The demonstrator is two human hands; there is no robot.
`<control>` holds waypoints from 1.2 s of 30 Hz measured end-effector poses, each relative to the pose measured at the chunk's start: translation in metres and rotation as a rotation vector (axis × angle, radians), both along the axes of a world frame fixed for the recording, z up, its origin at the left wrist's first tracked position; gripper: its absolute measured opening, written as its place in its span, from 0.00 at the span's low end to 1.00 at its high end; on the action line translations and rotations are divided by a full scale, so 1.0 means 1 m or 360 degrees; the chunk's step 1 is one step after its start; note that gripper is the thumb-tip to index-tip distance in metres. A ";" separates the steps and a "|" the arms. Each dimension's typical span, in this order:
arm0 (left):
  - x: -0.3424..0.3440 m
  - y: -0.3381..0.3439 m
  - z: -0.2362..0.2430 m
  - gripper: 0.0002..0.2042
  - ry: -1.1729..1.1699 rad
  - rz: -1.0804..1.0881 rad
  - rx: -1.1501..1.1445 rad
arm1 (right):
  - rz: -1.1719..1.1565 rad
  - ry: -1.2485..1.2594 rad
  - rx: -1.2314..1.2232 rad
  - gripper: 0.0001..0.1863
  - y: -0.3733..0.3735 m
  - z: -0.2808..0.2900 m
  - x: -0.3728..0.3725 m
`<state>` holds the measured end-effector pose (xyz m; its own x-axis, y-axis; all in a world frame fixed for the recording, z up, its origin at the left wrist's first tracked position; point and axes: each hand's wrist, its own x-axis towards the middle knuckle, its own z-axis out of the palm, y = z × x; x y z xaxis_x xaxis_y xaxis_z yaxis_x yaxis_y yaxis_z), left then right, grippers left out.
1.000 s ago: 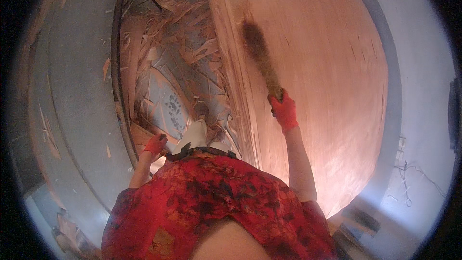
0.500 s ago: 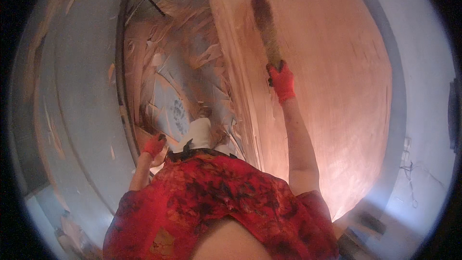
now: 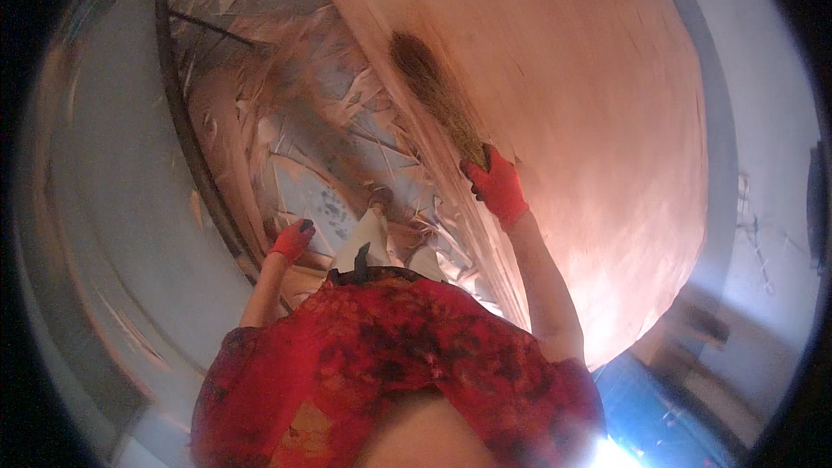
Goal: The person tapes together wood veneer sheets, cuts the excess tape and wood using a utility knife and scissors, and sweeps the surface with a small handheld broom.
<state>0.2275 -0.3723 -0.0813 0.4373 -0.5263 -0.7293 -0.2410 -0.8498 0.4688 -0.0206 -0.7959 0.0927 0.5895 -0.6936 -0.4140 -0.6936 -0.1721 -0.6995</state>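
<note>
My right hand [image 3: 498,184], in a red glove with dark fingertips, grips a hand broom [image 3: 433,91] of dark, straw-like bristles by its narrow end. The broom points away to the upper left, its bristles against the top sheet of a broad stack of reddish-brown wood veneer [image 3: 598,113], close to the stack's left edge. My left hand [image 3: 293,239], also gloved in red, hangs beside my left hip. Its fingers are curled, and nothing shows in them.
Torn veneer scraps [image 3: 360,91] litter the floor left of the stack, around my feet. A dark curved rail [image 3: 186,134] runs along the far left of this strip, with a thin bar [image 3: 217,28] joining it. Grey floor [image 3: 121,199] lies beyond the rail.
My right hand and the broom have come nearer, and the broom's far end has swung left toward the stack's edge. The view has turned, and my left hand has moved slightly right in it.
</note>
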 end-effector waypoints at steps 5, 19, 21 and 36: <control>0.017 -0.039 0.023 0.20 0.0233 -0.0040 0.0120 | -0.0201 0.0089 -0.0200 0.31 0.050 0.006 -0.012; -0.048 -0.077 0.038 0.20 0.0081 -0.0571 0.0009 | -0.0379 0.0097 -0.0352 0.34 0.194 -0.021 -0.201; -0.093 -0.074 0.045 0.20 -0.0333 -0.0863 -0.0374 | -0.0407 0.0100 -0.0405 0.33 0.215 -0.033 -0.232; -0.245 -0.333 0.122 0.33 -0.1330 -0.1567 -0.1693 | -0.1968 -0.1214 0.0100 0.17 0.330 -0.011 -0.392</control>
